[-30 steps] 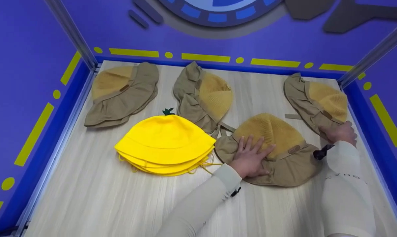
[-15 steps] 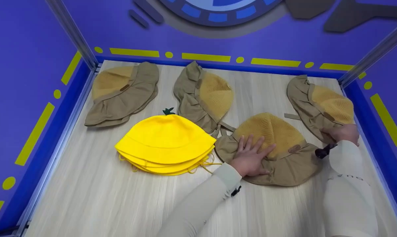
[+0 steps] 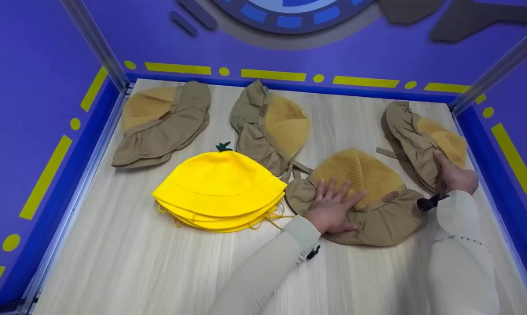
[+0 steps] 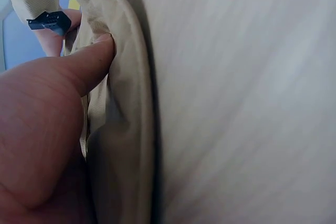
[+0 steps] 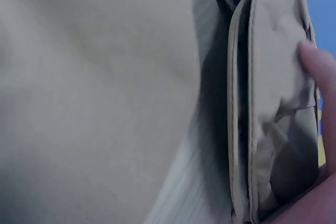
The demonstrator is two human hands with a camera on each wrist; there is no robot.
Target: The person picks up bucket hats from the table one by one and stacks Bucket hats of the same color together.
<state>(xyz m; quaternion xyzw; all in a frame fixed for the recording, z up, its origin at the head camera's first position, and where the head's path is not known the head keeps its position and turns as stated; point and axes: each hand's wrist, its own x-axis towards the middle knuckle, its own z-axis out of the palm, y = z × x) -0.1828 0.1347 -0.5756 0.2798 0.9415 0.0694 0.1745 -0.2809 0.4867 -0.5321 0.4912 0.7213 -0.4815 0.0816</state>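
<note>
My left hand [image 3: 333,210] lies with fingers spread on a tan sun hat [image 3: 385,225] with a mustard corduroy crown, front right of the table. The left wrist view shows the thumb [image 4: 94,59] pressing on its ruffled brim [image 4: 128,145]. At the right edge, my right hand [image 3: 458,176] grips a second such hat [image 3: 414,142] by its near end, thumb over the brim and the other fingers hidden beneath. That brim is tilted up off the table on its left side. Two brim edges [image 5: 251,108] show one against the other in the right wrist view.
A stack of yellow bucket hats [image 3: 219,183] with a green leaf tip sits centre left. Two more tan hats lie behind, one far left [image 3: 162,127] and one at the back middle [image 3: 285,127]. Blue panels [image 3: 280,57] wall the table [image 3: 136,271].
My right hand has shifted slightly right with the right-hand hat, its thumb moving up over the brim. The hat's left side has lifted and tilted. The left hand stays put.
</note>
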